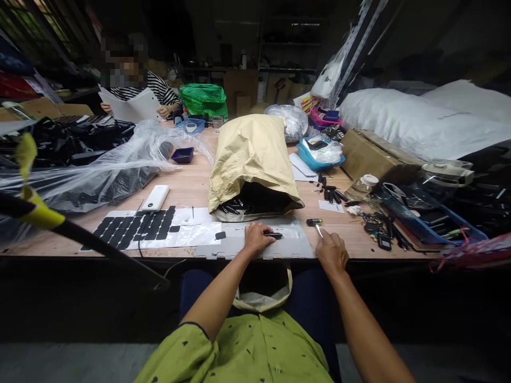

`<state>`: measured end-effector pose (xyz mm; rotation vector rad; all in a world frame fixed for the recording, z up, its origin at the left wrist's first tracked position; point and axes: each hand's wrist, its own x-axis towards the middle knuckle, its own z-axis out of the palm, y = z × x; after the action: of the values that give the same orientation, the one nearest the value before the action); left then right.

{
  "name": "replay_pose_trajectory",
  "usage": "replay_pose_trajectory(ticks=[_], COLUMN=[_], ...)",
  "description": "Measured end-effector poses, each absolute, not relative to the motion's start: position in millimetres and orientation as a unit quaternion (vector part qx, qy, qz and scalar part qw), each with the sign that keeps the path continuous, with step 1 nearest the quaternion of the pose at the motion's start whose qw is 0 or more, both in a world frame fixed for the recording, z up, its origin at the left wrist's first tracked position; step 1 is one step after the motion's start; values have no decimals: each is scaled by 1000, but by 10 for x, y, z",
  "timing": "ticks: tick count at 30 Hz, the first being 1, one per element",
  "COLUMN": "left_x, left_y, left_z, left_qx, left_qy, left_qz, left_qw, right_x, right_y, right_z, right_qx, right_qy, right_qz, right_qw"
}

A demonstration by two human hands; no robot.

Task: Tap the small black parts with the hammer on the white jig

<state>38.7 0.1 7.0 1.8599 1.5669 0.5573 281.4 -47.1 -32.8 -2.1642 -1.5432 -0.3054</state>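
Observation:
My left hand point(256, 238) rests on a grey sheet point(293, 246) at the table's front edge, fingers closed on a small black stick-shaped part point(273, 234). My right hand point(331, 251) grips a small screwdriver point(315, 225) with a black and yellow handle, its tip pointing up and left. Just behind the hands a tan paper sack point(251, 159) lies on its side, its open mouth showing several black parts point(239, 206).
A white backing sheet with black adhesive pads point(136, 227) and a white power bank point(155, 198) lie at left. Clear plastic bags of black parts point(80, 170) fill the left. Blue trays point(317, 154), a cardboard box point(375, 157) and loose black parts point(331, 192) sit right. A person in stripes point(139, 93) holds paper opposite.

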Motion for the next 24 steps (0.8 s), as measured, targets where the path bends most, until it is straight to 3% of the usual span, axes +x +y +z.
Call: replay_pose_trajectory(ticks=[9,16,20,24], left_x=[-148,-260,-203,-254], left_y=[-469,-925,-753,-210], left_z=[-48,-252,-131,170], left_qx=[835,876,846,715], left_qy=[417,402,446,631], left_qz=[177,168,217,230], left_qw=[312,205,198,195], right_x=[2708,2752,2753,2726], right_y=[-460,-443,-427,-416], right_z=[-346,-404,-435,-433], right_qx=[-773,-768,-765,-767], right_qy=[-572,-575,-578,-573], right_qz=[-186,-199,-204,-218], right_qw=[201,198,198,192])
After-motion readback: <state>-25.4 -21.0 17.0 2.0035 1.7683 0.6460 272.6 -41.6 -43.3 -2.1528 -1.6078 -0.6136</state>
